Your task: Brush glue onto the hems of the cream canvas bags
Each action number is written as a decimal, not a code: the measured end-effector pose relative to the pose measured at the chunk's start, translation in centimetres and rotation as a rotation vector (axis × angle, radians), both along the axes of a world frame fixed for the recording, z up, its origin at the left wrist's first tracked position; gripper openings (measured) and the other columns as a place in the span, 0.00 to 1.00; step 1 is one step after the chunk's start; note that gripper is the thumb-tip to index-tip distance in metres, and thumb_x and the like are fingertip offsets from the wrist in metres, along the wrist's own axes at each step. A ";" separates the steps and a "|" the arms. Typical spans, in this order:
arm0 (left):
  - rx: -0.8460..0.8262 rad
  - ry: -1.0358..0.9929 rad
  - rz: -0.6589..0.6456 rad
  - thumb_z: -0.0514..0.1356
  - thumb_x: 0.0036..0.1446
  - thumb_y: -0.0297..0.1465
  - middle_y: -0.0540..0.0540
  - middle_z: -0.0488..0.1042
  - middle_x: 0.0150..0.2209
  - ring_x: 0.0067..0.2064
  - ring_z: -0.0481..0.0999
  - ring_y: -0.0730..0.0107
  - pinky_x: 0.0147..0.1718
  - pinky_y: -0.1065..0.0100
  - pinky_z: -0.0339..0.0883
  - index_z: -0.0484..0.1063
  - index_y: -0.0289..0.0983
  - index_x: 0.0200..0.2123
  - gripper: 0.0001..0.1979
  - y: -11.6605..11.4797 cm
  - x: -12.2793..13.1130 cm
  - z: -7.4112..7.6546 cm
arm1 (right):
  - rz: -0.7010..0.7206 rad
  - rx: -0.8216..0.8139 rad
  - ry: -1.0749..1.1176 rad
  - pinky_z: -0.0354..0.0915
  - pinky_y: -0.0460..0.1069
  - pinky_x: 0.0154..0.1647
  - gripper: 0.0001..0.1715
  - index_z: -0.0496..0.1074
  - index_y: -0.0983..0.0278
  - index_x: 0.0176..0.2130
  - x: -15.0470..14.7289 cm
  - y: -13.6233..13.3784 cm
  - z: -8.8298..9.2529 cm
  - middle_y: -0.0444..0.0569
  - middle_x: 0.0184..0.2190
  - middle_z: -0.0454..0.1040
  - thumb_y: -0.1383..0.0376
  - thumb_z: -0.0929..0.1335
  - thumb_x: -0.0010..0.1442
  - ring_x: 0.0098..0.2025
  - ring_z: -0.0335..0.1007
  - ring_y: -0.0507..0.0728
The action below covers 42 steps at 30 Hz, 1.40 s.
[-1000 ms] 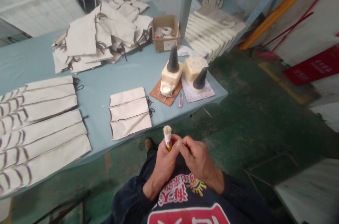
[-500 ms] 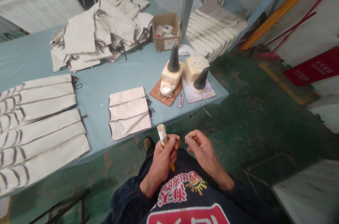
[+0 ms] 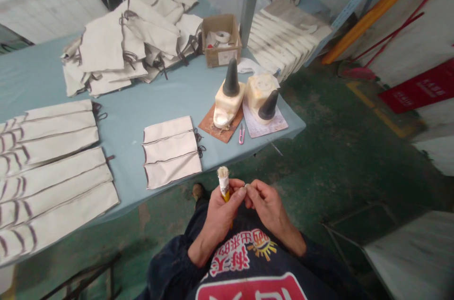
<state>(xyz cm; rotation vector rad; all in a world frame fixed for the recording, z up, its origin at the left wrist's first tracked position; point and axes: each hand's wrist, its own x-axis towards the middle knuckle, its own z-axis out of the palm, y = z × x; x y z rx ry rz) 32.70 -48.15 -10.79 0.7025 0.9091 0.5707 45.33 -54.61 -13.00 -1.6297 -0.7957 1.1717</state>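
My left hand [image 3: 223,208] is closed around a yellow-handled brush [image 3: 224,184], whose pale bristles point up and whose neck is wrapped in white. My right hand [image 3: 266,205] is pinched, its thumb and fingertips meeting those of the left in front of my apron [image 3: 236,257]. Whatever lies between the fingertips is too small to make out. Beyond the hands, on the table, lie three cream fabric pieces [image 3: 172,151] with dark edging and cords. Pink thread snips [image 3: 241,134] rest to their right.
Two cream containers with black cones, one on a brown board [image 3: 207,123] and one on a pale board [image 3: 280,123], stand near the table's right corner. Behind are a cardboard box [image 3: 222,40] and a heap of fabric pieces [image 3: 102,45]. Overlapping rows of fabric [image 3: 71,158] lie left.
My hands have come together so that their fingertips meet; they were slightly apart before. The brush in my left hand has shifted a little right and stands more upright.
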 end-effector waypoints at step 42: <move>-0.360 -0.380 -0.130 0.72 0.58 0.41 0.60 0.58 0.22 0.18 0.44 0.87 0.14 0.83 0.42 0.62 0.37 0.31 0.22 -0.9 -1.8 -1.4 | 0.229 -0.194 0.779 0.62 0.44 0.27 0.38 0.65 0.62 0.32 0.1 0.0 -3.6 0.39 0.24 0.70 0.37 0.80 0.45 0.23 0.63 0.48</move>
